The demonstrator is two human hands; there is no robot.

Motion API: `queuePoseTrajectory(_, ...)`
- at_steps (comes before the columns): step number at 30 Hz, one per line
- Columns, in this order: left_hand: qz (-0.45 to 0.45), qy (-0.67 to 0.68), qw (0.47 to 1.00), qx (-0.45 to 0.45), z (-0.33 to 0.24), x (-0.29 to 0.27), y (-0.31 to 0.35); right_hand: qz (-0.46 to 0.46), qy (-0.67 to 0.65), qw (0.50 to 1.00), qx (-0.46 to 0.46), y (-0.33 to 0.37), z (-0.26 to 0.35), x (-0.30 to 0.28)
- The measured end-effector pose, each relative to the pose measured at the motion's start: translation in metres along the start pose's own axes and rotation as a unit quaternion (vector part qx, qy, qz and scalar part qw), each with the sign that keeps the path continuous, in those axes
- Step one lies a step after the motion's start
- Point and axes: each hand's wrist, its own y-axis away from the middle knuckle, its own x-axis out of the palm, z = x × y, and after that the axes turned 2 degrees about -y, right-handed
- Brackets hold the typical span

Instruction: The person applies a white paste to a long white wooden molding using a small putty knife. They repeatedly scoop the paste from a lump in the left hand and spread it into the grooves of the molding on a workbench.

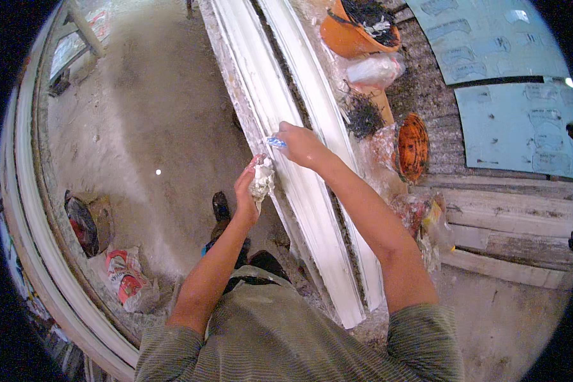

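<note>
Long white moulded strips (264, 70) run side by side from the far middle toward me, with a dark gap between them. My left hand (243, 194), at the near strip's left edge, is closed round a lumpy whitish wad (261, 181) that looks like wet plaster or a soaked cloth. Just beyond it, over the same strip, my right hand (301, 148) pinches a small blue-and-white piece (275, 142). Its kind is too small to make out, and the fingers cover part of it. The two hands are close together but apart.
Right of the strips are an orange bucket (344, 35) with black strands, a clear plastic bag (375, 69), a black fibre heap (364, 119) and an orange basin (414, 149). Light-blue panels (516, 127) lie beyond. A red-and-white sack (126, 280) lies on the left floor.
</note>
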Motion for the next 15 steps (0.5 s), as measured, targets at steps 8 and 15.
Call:
queuePoseTrajectory(8, -0.033, -0.007, 0.999, 0.024, 0.028, 0.01, 0.019, 0.072, 0.137, 0.984, -0.084, 0.032, 0.015, 0.004)
queuePoseTrajectory(15, -0.044, 0.022, 0.999, 0.024, 0.01, 0.015, 0.018, -0.081, 0.036, 0.995, -0.052, -0.004, 0.013, -0.023)
